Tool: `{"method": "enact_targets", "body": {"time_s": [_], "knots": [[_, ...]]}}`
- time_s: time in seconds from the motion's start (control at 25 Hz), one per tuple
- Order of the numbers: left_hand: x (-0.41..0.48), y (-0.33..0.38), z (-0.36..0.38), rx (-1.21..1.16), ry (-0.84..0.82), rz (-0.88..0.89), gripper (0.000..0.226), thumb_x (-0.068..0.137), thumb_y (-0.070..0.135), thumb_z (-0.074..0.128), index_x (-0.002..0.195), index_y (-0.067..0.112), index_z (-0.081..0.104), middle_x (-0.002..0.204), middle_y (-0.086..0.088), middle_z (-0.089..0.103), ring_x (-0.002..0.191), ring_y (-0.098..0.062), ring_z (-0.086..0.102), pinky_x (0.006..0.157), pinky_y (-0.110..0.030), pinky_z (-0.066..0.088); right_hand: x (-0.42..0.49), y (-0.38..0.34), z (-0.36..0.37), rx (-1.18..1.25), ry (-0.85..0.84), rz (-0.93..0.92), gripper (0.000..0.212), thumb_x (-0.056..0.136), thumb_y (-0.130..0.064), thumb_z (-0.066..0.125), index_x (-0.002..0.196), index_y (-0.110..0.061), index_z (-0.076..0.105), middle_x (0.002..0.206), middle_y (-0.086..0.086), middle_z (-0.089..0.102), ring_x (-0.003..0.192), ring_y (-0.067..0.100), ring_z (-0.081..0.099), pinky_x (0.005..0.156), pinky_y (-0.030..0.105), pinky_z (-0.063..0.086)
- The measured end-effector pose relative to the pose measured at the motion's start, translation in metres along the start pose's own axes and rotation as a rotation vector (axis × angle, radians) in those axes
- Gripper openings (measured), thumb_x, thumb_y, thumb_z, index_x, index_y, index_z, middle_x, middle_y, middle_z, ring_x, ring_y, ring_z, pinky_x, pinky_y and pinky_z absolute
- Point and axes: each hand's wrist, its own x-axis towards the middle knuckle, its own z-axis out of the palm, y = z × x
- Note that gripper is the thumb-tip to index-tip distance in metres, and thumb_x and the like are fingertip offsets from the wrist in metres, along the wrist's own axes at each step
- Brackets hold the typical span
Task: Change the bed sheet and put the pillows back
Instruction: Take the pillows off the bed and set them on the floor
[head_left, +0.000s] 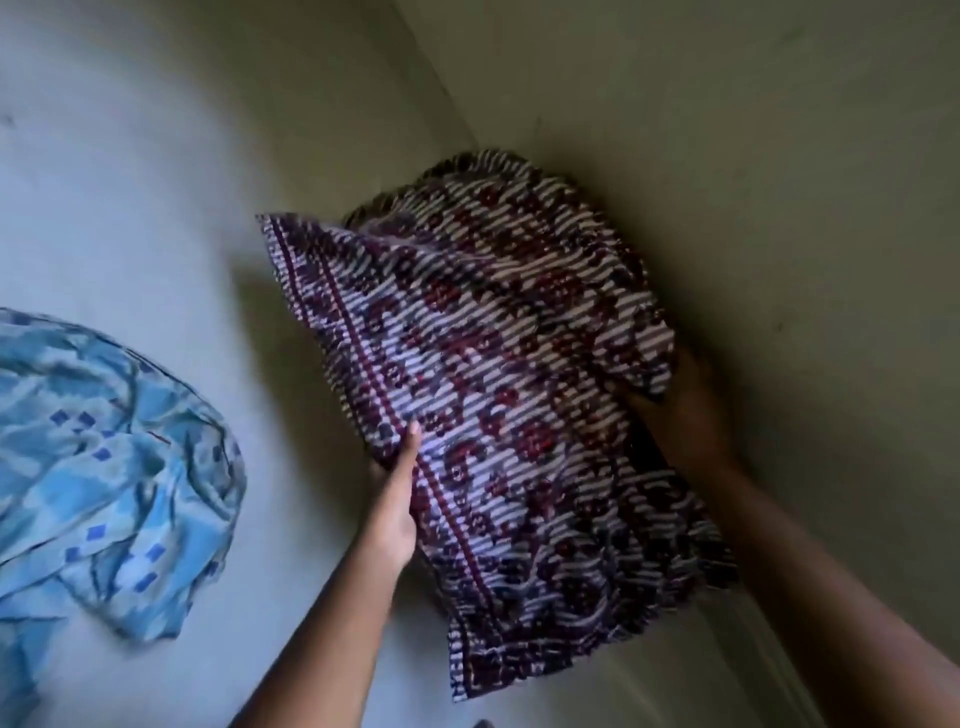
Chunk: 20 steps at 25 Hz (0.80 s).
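Beneath the two hands and the pillow (498, 384) they carry lies a pale grey surface (156, 208), lit to the left of the grip and falling into shadow directly under it. Just right of the grip rises a dull, greenish wall (779, 208), which meets the surface along a line running away beyond the pillow's far end. Well to the left of the grip a crumpled blue sheet (114, 467) with small darker blue squares lies on the surface, apart from the pillow.

The pillow is held between the hands, close to the wall. Its cover is striped white and dark purple, with maroon flower-like motifs and a maroon border band along the left edge; the far end is rumpled.

The left hand (395, 499) grasps the pillow's left edge, thumb laid on top along the border, fingers tucked beneath. The right hand (691, 415) meets the right edge under a loose flap, in deep shadow; whether its fingers close there cannot be told.
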Motion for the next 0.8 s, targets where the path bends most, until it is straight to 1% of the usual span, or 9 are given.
{"method": "enact_targets", "body": {"time_s": [0.08, 0.16, 0.28, 0.32, 0.36, 0.44, 0.52, 0.64, 0.8], "knots": [[0.028, -0.014, -0.004, 0.164, -0.014, -0.046, 0.107, 0.042, 0.072, 0.078, 0.133, 0.026, 0.045, 0.131, -0.001, 0.056, 0.115, -0.021, 0.057, 0.1, -0.049, 0.044, 0.003, 0.015, 0.024, -0.222, -0.052, 0.052, 0.09, 0.077, -0.043, 0.069, 0.147, -0.011, 0.023, 0.149, 0.019, 0.03, 0.135, 0.035, 0.031, 0.112, 0.047, 0.026], [0.027, -0.037, -0.015, 0.241, 0.041, -0.031, 0.097, 0.056, 0.066, 0.075, 0.137, 0.028, 0.037, 0.136, 0.003, 0.051, 0.122, -0.02, 0.05, 0.104, -0.049, 0.039, -0.019, 0.012, 0.04, -0.243, 0.061, 0.03, 0.086, 0.082, -0.036, 0.066, 0.148, -0.012, 0.017, 0.152, 0.017, 0.022, 0.139, 0.032, 0.024, 0.115, 0.044, 0.021], [-0.004, -0.082, -0.038, 0.326, 0.021, -0.025, 0.099, 0.051, 0.067, 0.073, 0.136, 0.031, 0.037, 0.134, 0.006, 0.053, 0.121, -0.016, 0.05, 0.105, -0.042, 0.038, -0.088, 0.007, 0.061, -0.129, 0.239, -0.158, 0.061, 0.084, -0.024, 0.063, 0.14, -0.017, 0.039, 0.143, 0.011, 0.038, 0.133, 0.023, 0.032, 0.112, 0.037, 0.027], [-0.012, -0.098, -0.043, 0.324, -0.011, -0.056, 0.102, 0.049, 0.069, 0.074, 0.136, 0.032, 0.038, 0.133, 0.007, 0.053, 0.121, -0.015, 0.051, 0.105, -0.041, 0.038, -0.115, 0.014, 0.07, -0.047, 0.263, -0.123, 0.054, 0.082, -0.024, 0.066, 0.133, -0.017, 0.047, 0.135, 0.008, 0.045, 0.127, 0.02, 0.037, 0.107, 0.035, 0.032], [-0.02, -0.11, -0.044, 0.302, -0.034, -0.098, 0.104, 0.046, 0.071, 0.075, 0.136, 0.033, 0.038, 0.133, 0.007, 0.054, 0.121, -0.015, 0.052, 0.106, -0.043, 0.038, -0.142, 0.023, 0.082, 0.071, 0.307, 0.021, 0.052, 0.079, -0.028, 0.07, 0.126, -0.015, 0.052, 0.127, 0.006, 0.049, 0.121, 0.019, 0.042, 0.104, 0.035, 0.037], [-0.023, -0.13, -0.045, 0.301, -0.017, -0.157, 0.107, 0.04, 0.073, 0.077, 0.134, 0.037, 0.039, 0.132, 0.007, 0.056, 0.118, -0.017, 0.055, 0.102, -0.048, 0.042, -0.184, 0.042, 0.105, 0.424, 0.419, 0.564, 0.074, 0.067, -0.046, 0.078, 0.124, -0.01, 0.05, 0.123, 0.009, 0.051, 0.119, 0.026, 0.049, 0.101, 0.04, 0.042], [-0.018, -0.132, -0.046, 0.338, 0.01, -0.148, 0.11, 0.037, 0.076, 0.076, 0.134, 0.038, 0.039, 0.133, 0.005, 0.055, 0.118, -0.02, 0.056, 0.099, -0.051, 0.044, -0.199, 0.059, 0.13, 0.787, 0.32, 1.021, 0.092, 0.062, -0.05, 0.079, 0.136, -0.014, 0.039, 0.135, 0.011, 0.048, 0.123, 0.029, 0.049, 0.105, 0.043, 0.04], [-0.02, -0.125, -0.046, 0.435, 0.037, -0.161, 0.108, 0.045, 0.076, 0.072, 0.137, 0.031, 0.036, 0.14, 0.0, 0.049, 0.122, -0.025, 0.051, 0.099, -0.055, 0.043, -0.198, 0.086, 0.149, 1.004, 0.105, 1.042, 0.075, 0.068, -0.045, 0.076, 0.132, -0.018, 0.047, 0.133, 0.005, 0.055, 0.117, 0.023, 0.053, 0.104, 0.039, 0.041], [-0.037, -0.137, -0.037, 0.515, 0.079, -0.244, 0.085, 0.083, 0.049, 0.06, 0.148, 0.019, 0.014, 0.154, -0.006, 0.022, 0.134, -0.029, 0.034, 0.103, -0.055, 0.038, -0.212, 0.126, 0.142, 0.587, 0.192, 1.147, 0.03, 0.085, -0.031, 0.066, 0.102, -0.006, 0.068, 0.108, 0.015, 0.066, 0.093, 0.027, 0.058, 0.084, 0.029, 0.043]]}}
